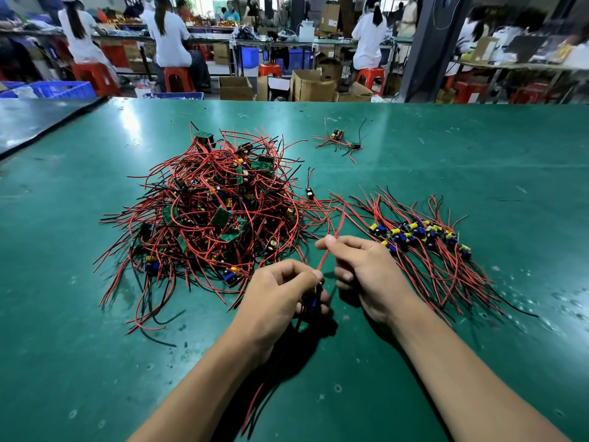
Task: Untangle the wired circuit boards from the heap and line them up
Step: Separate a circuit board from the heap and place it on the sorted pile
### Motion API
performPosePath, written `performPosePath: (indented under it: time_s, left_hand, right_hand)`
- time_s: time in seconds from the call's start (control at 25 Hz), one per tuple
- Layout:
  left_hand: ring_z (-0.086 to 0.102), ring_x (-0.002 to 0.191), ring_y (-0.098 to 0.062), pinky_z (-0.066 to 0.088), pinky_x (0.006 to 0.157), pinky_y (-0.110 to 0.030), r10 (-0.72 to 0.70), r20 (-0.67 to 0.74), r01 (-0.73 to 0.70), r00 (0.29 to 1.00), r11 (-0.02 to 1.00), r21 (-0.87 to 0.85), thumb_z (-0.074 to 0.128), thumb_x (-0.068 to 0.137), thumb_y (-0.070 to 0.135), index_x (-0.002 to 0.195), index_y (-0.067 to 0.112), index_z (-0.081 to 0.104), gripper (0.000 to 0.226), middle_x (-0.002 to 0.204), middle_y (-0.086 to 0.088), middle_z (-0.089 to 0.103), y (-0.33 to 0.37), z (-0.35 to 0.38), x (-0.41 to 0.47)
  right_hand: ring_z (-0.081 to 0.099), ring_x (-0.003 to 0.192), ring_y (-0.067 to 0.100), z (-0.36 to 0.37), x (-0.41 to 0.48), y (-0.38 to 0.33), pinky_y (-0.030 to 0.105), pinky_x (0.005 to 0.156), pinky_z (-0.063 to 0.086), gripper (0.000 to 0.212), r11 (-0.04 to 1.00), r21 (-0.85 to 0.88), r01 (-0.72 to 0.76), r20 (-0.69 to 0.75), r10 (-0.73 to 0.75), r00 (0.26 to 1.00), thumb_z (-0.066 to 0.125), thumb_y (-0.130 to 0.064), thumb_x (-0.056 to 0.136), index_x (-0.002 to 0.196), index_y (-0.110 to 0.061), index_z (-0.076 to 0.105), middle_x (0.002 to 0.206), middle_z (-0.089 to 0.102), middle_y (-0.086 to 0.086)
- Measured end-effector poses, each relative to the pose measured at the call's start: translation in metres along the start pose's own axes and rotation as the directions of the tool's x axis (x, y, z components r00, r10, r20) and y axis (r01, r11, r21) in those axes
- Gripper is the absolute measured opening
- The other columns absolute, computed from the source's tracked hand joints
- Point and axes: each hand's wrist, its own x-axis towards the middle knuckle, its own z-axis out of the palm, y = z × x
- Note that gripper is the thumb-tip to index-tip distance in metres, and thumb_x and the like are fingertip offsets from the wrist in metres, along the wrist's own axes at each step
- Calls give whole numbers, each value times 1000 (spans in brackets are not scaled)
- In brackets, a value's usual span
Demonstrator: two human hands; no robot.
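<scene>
Between the heap point(216, 212) and the lined-up row point(420, 234) on the green surface point(95, 346), my left hand point(277, 291) clamps one circuit board point(313, 299) in curled fingers. My right hand point(363, 266) pinches a red wire point(336, 232), fingers together.

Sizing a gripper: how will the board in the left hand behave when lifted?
Probably light: the left hand alone pinches the small board. Its red wire looks floppy, curving upward; may snag on the heap beside it.
</scene>
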Motion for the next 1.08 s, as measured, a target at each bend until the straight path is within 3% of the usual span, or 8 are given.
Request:
performPosePath:
  time_s: [0.16,0.32,0.44,0.6,0.68,0.76,0.96,1.08]
  left_hand:
    - [62,51,-22,48,47,-22,3,16,-3,1000,1000,9,62,90,4,62,16,67,31,63,-15,66,0,-1,1]
    - [62,52,-24,49,48,-22,-5,30,4,1000,1000,19,63,89,6,62,17,68,29,64,-15,67,0,-2,0]
    - [62,53,-25,50,49,-24,-9,36,9,999,1000,17,64,89,6,65,15,68,26,63,-15,66,1,-2,0]
    - [63,52,-22,51,48,-23,-7,-12,7,1000,999,-32,62,90,6,76,7,71,17,65,-16,66,0,-4,0]
    - [63,54,-22,51,48,-24,11,-12,-12,1000,999,-36,61,91,6,82,4,73,15,67,-16,66,0,-4,0]
    - [63,54,-21,52,48,-25,20,-3,-20,1000,999,-26,60,91,5,82,4,74,17,67,-15,66,0,-5,0]
    - [62,51,-22,50,49,-22,-42,46,43,998,999,-6,63,90,7,80,5,71,12,65,-16,66,1,-8,0]
    - [62,51,-23,50,49,-23,-47,67,47,997,999,7,62,89,6,79,5,70,13,66,-17,67,1,-8,1]
  right_hand:
    - [29,37,5,-3,3,-6,16,36,23,23,979,205,-14,-69,29,997,58,-19,99,88,-3,70,56,40,-5]
    - [30,34,5,-8,1,-16,16,33,25,22,786,584,-205,110,173,979,61,-22,85,77,-3,68,60,42,-2]
    - [31,35,6,-10,1,-17,17,33,25,28,697,671,-253,176,181,967,59,-21,85,68,-2,70,64,41,-1]
    - [31,46,7,-6,-4,-10,16,40,30,25,945,303,-120,206,58,977,66,-28,84,92,-7,75,70,43,0]
    - [40,56,13,-3,-10,-2,20,47,44,25,991,79,-108,308,79,948,72,-26,82,102,-11,76,78,52,6]
    - [49,58,17,-2,-12,3,26,52,51,23,992,18,-128,343,114,932,74,-24,82,102,-13,77,81,62,9]
    - [27,39,11,-5,-5,4,22,47,15,35,998,-66,7,110,0,994,78,-40,72,94,-13,77,50,34,1]
    - [26,37,11,-8,2,9,17,45,18,35,994,-64,90,-53,-94,994,81,-39,72,89,-9,74,47,33,0]
